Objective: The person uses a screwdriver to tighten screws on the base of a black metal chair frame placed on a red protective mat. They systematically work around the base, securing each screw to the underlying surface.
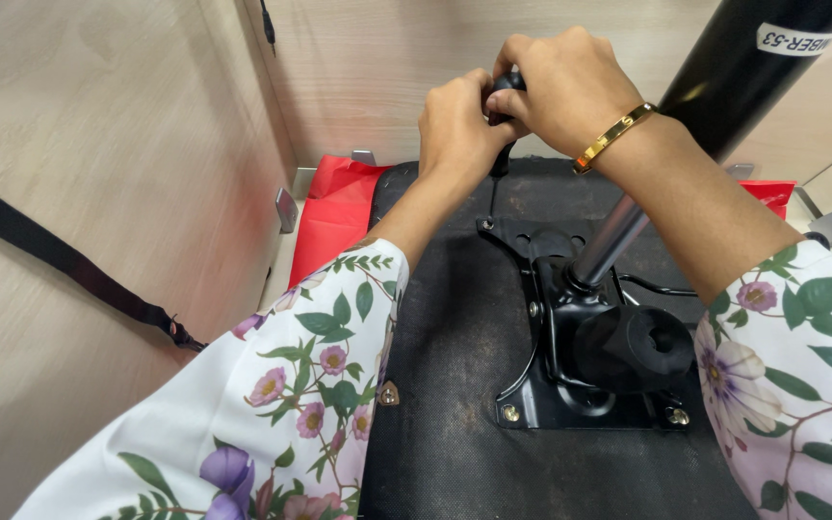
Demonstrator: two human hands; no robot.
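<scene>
An upturned office chair seat (455, 366) with a black fabric underside lies in front of me. A black metal mechanism plate (589, 385) is bolted to it, with a black gas-lift cylinder (724, 87) rising from it. My left hand (459, 125) and my right hand (565, 87) are both closed round the black handle of a screwdriver (503, 159). The screwdriver stands upright, its thin shaft reaching down to the far left corner of the plate (486, 223). A gold bracelet (613, 137) is on my right wrist.
Light wooden panels (98, 144) close in on the left and behind. A red sheet (334, 217) lies under the seat's far edge. A black strap (60, 260) runs across the left panel. Grey metal brackets (286, 207) stick out near the seat's corners.
</scene>
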